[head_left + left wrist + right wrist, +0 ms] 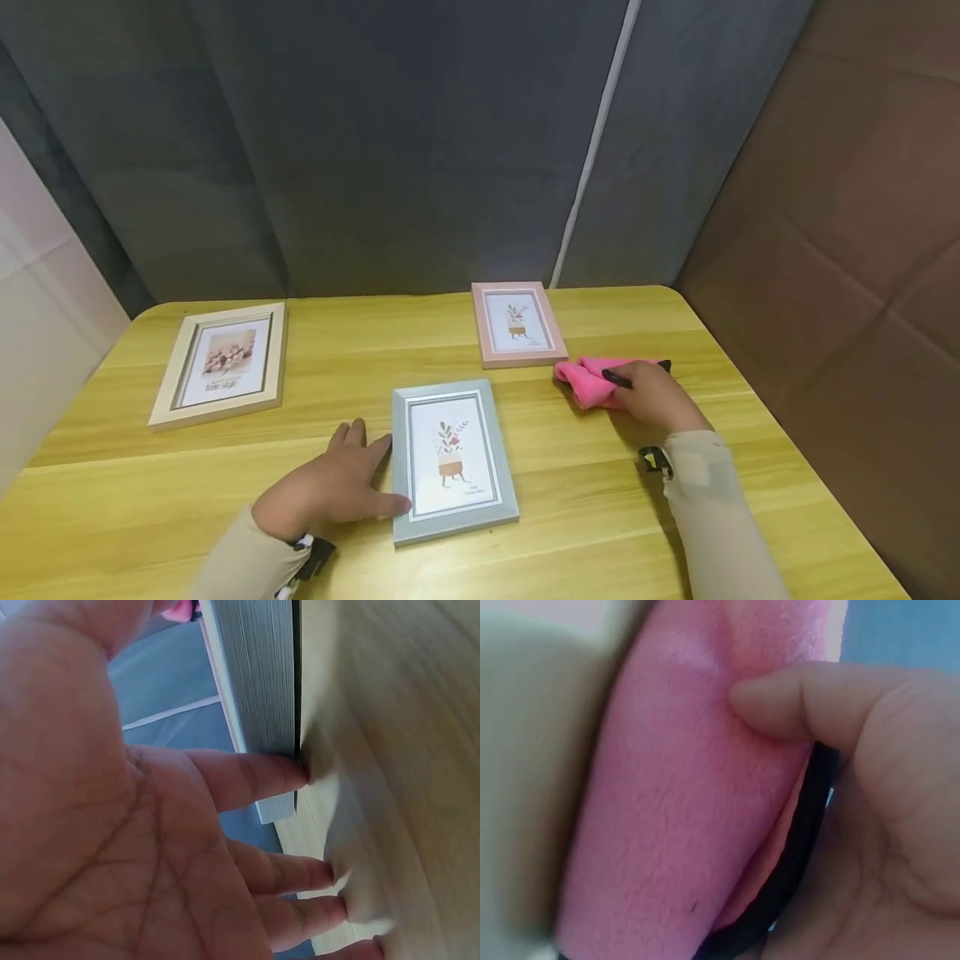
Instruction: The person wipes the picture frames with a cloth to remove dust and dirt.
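1. Left hand (341, 485): fingers straight and spread apart. The thumb lies over the left border of the rectangular blue-grey picture frame (456, 462), by its near corner; the index finger is against that frame's left side, tip down at the wood. The other fingertips rest on the surface left of the frame.
2. Right hand (660, 398): right of the blue-grey frame and farther back, fingers clamped on a folded, soft pink cloth (588, 383). Wrist view shows the thumb pressed into the fabric, with a black strip (799, 847) running between cloth and palm.
3. Blue-grey frame: flat, face up; white print of a potted plant on legs, with a red flower.
4. Beyond it, slightly right: a smaller pale-pink rectangular frame (519, 325), face up, similar plant print. Cloth just beside its near right corner; cannot tell whether they touch.
5. Left of the blue-grey frame and farther back: a cream rectangular frame (225, 362), face up, set at a slant.
6. Under the blue-grey frame and all the rest: a yellowish wood-grain table (337, 350).
7. Behind the blue-grey frame, past the table: dark grey sheeting (412, 150) with a narrow white strip (600, 133). Far right of it: creased brown sheeting (847, 208).
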A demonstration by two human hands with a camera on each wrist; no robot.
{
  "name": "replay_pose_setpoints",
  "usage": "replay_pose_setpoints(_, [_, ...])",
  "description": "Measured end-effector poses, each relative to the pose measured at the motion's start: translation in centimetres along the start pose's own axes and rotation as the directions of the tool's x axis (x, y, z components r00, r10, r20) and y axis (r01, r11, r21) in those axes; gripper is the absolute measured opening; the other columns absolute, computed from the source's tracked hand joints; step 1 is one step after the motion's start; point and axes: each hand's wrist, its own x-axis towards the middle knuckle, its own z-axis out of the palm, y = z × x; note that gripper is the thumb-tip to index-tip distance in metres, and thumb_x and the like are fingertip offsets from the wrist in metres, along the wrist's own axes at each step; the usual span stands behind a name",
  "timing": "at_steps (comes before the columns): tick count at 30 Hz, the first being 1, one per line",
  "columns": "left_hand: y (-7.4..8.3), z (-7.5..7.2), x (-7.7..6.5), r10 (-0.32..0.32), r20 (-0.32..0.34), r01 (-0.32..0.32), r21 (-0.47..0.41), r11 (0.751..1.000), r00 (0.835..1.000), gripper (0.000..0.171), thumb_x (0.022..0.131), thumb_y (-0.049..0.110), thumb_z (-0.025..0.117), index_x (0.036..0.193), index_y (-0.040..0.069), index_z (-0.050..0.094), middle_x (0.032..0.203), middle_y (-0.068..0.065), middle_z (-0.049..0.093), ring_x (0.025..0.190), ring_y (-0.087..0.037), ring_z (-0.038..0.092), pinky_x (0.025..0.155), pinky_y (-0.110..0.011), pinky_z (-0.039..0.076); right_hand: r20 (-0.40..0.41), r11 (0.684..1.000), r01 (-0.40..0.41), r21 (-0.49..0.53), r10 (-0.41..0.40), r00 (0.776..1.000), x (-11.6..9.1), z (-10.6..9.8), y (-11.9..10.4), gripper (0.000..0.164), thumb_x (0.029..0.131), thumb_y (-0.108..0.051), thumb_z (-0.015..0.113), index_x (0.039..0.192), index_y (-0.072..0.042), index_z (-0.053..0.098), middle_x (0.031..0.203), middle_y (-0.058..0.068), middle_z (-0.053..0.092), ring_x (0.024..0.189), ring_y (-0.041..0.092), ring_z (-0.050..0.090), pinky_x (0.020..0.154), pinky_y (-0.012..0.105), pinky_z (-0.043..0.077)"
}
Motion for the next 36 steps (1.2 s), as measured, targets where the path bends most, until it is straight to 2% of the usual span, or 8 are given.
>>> replay_pose_setpoints(6, [0.0, 0.1, 0.0, 0.006, -0.010, -0.005, 0.038, 0.999, 1.000, 0.101, 0.079, 0.058, 0.075, 0.147, -0.007, 0.039, 0.148, -0.050, 0.010, 0.135, -0.067, 0.008, 0.097, -0.079, 0.025, -0.107, 0.985, 0.150, 0.083, -0.141, 0.984, -0.1, 0.1, -5.4, 0.021, 0.094, -0.006, 0.061, 0.112, -0.003, 0.071, 0.111, 0.014, 0.069, 0.099, 0.029, 0.064, 0.093, 0.050, 0.049])
replay_pose_setpoints(12, [0.2, 0.0, 0.1, -0.001, -0.024, 0.004, 0.097, 0.995, 1.000, 0.099, 0.078, 0.059, 0.074, 0.146, -0.006, 0.042, 0.147, -0.049, 0.016, 0.134, -0.067, 0.014, 0.092, -0.082, 0.027, -0.199, 0.963, 0.262, 0.069, -0.244, 0.949, 1.0, 2.6, -11.5, 0.025, 0.095, -0.008, 0.063, 0.119, -0.005, 0.070, 0.118, 0.010, 0.069, 0.109, 0.027, 0.064, 0.099, 0.044, 0.048])
replay_pose_setpoints(15, [0.2, 0.0, 0.1, -0.001, -0.032, 0.004, 0.111, 0.994, 1.000, 0.098, 0.078, 0.060, 0.074, 0.146, -0.005, 0.043, 0.147, -0.048, 0.018, 0.133, -0.068, 0.017, 0.091, -0.082, 0.028, -0.144, 0.967, 0.255, 0.000, -0.253, 0.957, 1.8, 4.5, -13.1, 0.032, 0.096, -0.012, 0.063, 0.128, -0.007, 0.066, 0.127, 0.009, 0.065, 0.119, 0.027, 0.059, 0.105, 0.042, 0.043])
replay_pose_setpoints(17, [0.3, 0.0, 0.1, 0.005, -0.033, -0.001, 0.112, 0.994, 0.999, 0.098, 0.078, 0.061, 0.073, 0.146, -0.004, 0.044, 0.147, -0.048, 0.018, 0.133, -0.068, 0.017, 0.091, -0.082, 0.028, -0.034, 0.972, 0.229, -0.055, -0.231, 0.972, 2.0, 5.8, -13.7, 0.039, 0.097, -0.016, 0.063, 0.136, -0.010, 0.061, 0.138, 0.009, 0.059, 0.128, 0.028, 0.053, 0.109, 0.042, 0.039])
replay_pose_setpoints(20, [0.2, 0.1, 0.0, 0.008, -0.038, -0.004, 0.115, 0.993, 0.999, 0.098, 0.079, 0.062, 0.072, 0.147, -0.003, 0.044, 0.147, -0.047, 0.018, 0.133, -0.067, 0.017, 0.090, -0.082, 0.028, 0.098, 0.970, 0.208, -0.126, -0.197, 0.976, 1.9, 7.1, -14.1, 0.048, 0.097, -0.020, 0.062, 0.144, -0.014, 0.054, 0.150, 0.008, 0.047, 0.138, 0.030, 0.042, 0.113, 0.044, 0.033])
replay_pose_setpoints(24, [0.1, 0.1, 0.0, 0.005, -0.042, 0.000, 0.114, 0.993, 0.999, 0.098, 0.079, 0.062, 0.071, 0.147, -0.003, 0.043, 0.148, -0.047, 0.018, 0.134, -0.067, 0.017, 0.091, -0.082, 0.027, 0.140, 0.969, 0.206, -0.137, -0.187, 0.972, 1.7, 7.3, -14.4, 0.050, 0.096, -0.019, 0.064, 0.145, -0.016, 0.053, 0.152, 0.009, 0.044, 0.139, 0.032, 0.040, 0.113, 0.045, 0.033])
replay_pose_setpoints(30, [0.1, 0.0, -0.3, -0.003, -0.042, 0.007, 0.107, 0.994, 0.999, 0.098, 0.079, 0.062, 0.072, 0.147, -0.003, 0.043, 0.148, -0.046, 0.018, 0.134, -0.067, 0.017, 0.092, -0.082, 0.027, 0.207, 0.945, 0.280, -0.168, -0.244, 0.947, 0.7, 6.8, -14.7, 0.049, 0.095, -0.023, 0.068, 0.142, -0.013, 0.057, 0.145, 0.011, 0.052, 0.133, 0.029, 0.047, 0.111, 0.043, 0.035])
replay_pose_setpoints(36, [0.3, 0.0, -0.2, 0.003, -0.039, 0.001, 0.108, 0.994, 0.999, 0.096, 0.079, 0.061, 0.072, 0.146, -0.002, 0.044, 0.149, -0.046, 0.019, 0.135, -0.066, 0.017, 0.092, -0.081, 0.028, 0.233, 0.866, 0.420, -0.272, -0.364, 0.902, -2.7, 6.2, -14.8, 0.044, 0.093, -0.027, 0.071, 0.133, -0.012, 0.065, 0.128, 0.009, 0.061, 0.111, 0.027, 0.058, 0.099, 0.040, 0.047])
